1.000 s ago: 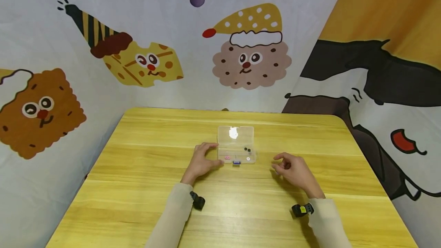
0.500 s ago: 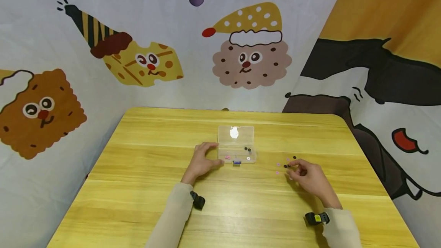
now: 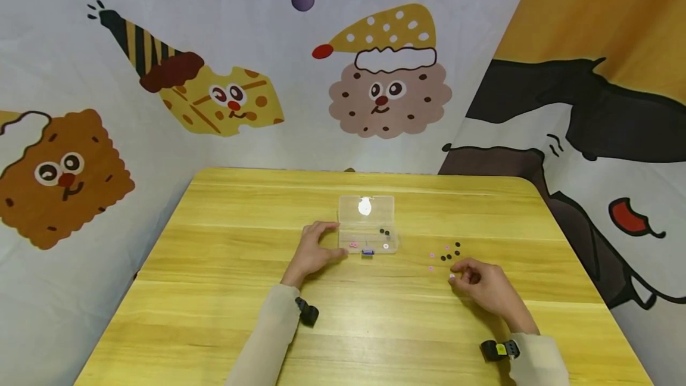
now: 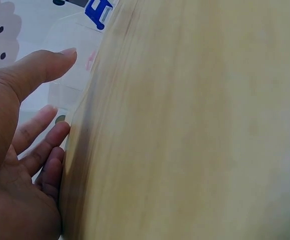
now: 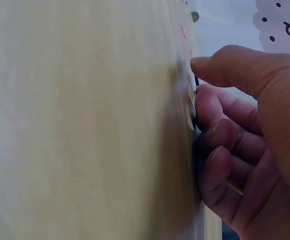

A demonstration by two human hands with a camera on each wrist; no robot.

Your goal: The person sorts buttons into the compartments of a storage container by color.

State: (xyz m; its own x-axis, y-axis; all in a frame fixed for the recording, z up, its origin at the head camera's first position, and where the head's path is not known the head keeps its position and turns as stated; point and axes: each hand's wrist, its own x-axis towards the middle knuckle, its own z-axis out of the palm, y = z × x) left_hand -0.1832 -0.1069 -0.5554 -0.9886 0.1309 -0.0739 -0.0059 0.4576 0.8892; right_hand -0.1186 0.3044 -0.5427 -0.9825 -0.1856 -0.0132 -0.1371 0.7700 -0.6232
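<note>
A clear plastic box stands with its lid raised and its blue latch facing front. Inside lie pink, black and white small flat beads. My left hand rests at the box's left end, thumb at the front corner, index finger towards the back corner, both extended. My right hand is low over the table, right of the box. Its thumb and index fingertips stand slightly apart around a small white bead, also edge-on as a white disc in the right wrist view. The other fingers are loosely curled.
Several loose black beads and pink beads lie on the wooden table, between the box and my right hand. A cloth backdrop with cartoon prints hangs behind the table's far edge.
My right hand has drawn back to the right and nearer to me, uncovering the loose beads, and come to the white bead. My left hand and the box have stayed in place.
</note>
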